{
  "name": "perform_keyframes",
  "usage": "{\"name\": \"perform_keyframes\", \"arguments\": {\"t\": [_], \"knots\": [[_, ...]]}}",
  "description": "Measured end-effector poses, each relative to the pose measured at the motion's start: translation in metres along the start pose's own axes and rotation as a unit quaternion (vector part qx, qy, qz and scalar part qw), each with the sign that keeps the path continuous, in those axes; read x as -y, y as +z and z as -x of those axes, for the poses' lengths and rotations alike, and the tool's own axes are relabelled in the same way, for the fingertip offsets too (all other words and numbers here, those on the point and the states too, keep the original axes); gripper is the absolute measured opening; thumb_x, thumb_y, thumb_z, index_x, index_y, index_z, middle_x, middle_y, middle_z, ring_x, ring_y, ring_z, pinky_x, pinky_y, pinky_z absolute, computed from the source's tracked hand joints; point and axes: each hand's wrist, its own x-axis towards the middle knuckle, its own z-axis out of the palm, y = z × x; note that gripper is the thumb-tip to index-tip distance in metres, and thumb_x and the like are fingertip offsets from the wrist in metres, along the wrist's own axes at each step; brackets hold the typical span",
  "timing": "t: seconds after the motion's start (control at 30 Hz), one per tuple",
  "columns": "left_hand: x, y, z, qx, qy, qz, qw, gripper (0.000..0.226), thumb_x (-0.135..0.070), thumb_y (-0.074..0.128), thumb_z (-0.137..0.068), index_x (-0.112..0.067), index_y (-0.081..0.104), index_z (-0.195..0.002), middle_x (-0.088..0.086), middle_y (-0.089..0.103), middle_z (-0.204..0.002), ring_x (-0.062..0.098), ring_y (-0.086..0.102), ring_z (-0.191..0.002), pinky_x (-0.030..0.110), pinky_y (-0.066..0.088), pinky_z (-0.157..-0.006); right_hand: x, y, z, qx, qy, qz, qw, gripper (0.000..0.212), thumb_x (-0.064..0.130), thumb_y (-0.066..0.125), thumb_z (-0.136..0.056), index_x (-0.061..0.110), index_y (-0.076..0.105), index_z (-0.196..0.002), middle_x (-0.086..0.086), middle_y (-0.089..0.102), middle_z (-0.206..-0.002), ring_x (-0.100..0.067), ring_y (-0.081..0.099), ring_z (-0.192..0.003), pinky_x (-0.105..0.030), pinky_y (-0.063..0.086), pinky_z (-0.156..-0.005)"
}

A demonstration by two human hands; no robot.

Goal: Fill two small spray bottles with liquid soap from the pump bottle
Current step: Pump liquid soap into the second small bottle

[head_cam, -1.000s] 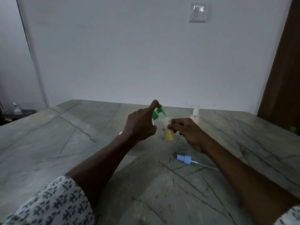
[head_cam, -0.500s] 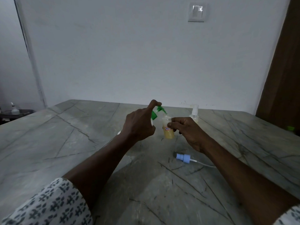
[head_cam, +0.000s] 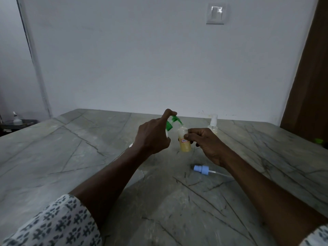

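My left hand [head_cam: 153, 134] grips the pump bottle, mostly hidden behind it, with the forefinger on its green pump head [head_cam: 173, 121]. The green spout points into the open mouth of a small clear spray bottle [head_cam: 184, 143], about half full of yellow soap, with a red-edged label. My right hand [head_cam: 206, 142] holds that small bottle upright on the grey marble table [head_cam: 71, 157]. A second small spray bottle [head_cam: 213, 124] with a white spray cap stands behind my right hand. A loose blue spray cap [head_cam: 201, 169] with its dip tube lies on the table near my right forearm.
A white wall with a light switch [head_cam: 215, 13] rises behind the table's far edge. A brown door [head_cam: 308, 77] stands at the right. A small green object [head_cam: 318, 140] sits at the far right table edge. A white bottle on a dark stand [head_cam: 16, 119] is off to the left.
Both hands and the bottles stay in nearly the same place; the small bottle is held slightly lower than one second ago. My forefinger remains on the pump head.
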Motion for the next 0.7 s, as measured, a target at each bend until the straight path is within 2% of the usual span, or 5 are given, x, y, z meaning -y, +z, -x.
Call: {"name": "perform_keyframes", "arguments": {"t": [0.17,0.37,0.5,0.7], "knots": [[-0.0001,-0.0009,-0.0001,0.008,0.0,0.003,1.0,0.08,-0.021,0.073,-0.078,-0.031,0.027,-0.143,0.006,0.068,-0.101,0.017,0.055,-0.064,0.027,0.048,-0.057,0.0019,-0.0003,0.0005,-0.004,-0.005,0.004,1.0,0.016,0.013,0.053,-0.096,0.019,0.068,-0.096,0.006,0.067,-0.083,0.013,0.057,-0.062,-0.001,0.041,-0.057],[-0.0027,-0.0027,0.0006,0.002,-0.004,0.004,1.0,0.069,-0.019,0.07,-0.078,-0.03,0.034,-0.136,0.005,0.067,-0.093,0.016,0.052,-0.061,0.026,0.042,-0.054,-0.0007,0.0007,-0.0002,0.004,0.005,0.01,1.0,0.018,0.015,0.055,-0.095,0.01,0.07,-0.104,0.004,0.068,-0.083,0.011,0.058,-0.064,0.0,0.041,-0.058],[-0.0049,-0.0035,0.002,-0.009,-0.002,0.002,1.0,0.062,-0.019,0.07,-0.078,-0.027,0.039,-0.131,0.004,0.067,-0.094,0.02,0.053,-0.064,0.027,0.04,-0.056,0.0009,0.0017,0.0016,0.018,-0.001,0.005,1.0,0.018,0.013,0.054,-0.095,0.01,0.071,-0.102,0.003,0.068,-0.081,0.012,0.058,-0.063,-0.001,0.041,-0.059],[-0.0041,-0.003,0.002,-0.008,0.0,0.001,1.0,0.074,-0.021,0.071,-0.078,-0.029,0.032,-0.14,0.004,0.067,-0.095,0.018,0.053,-0.065,0.026,0.04,-0.056,0.0036,-0.0001,0.0025,0.008,-0.005,-0.011,1.0,0.016,0.013,0.054,-0.095,0.016,0.07,-0.097,0.005,0.068,-0.082,0.012,0.057,-0.063,-0.004,0.042,-0.061]]}}
